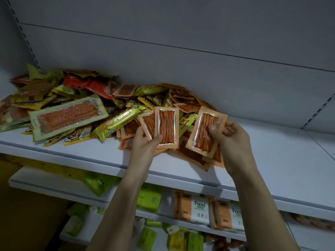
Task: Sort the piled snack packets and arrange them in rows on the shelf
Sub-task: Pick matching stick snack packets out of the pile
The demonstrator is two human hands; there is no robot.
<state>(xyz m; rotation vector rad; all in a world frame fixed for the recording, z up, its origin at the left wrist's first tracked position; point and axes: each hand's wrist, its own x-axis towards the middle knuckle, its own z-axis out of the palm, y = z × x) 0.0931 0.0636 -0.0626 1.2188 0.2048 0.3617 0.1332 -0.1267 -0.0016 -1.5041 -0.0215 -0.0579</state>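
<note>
1. Left hand (145,142): fingers grasp 2 orange strip packets (160,128), fanned, above the shelf (272,160).
2. Right hand (230,140): fingers pinch 1 orange packet (205,132).
3. Mixed pile (72,98) lies at shelf's left and centre; uncountable.

Your view is dim and greyish, with glare glinting off the clear wrappers in the packet pile (112,105). Below the shelf (272,160) everything blurs, and its straight edges bow outward.
</note>
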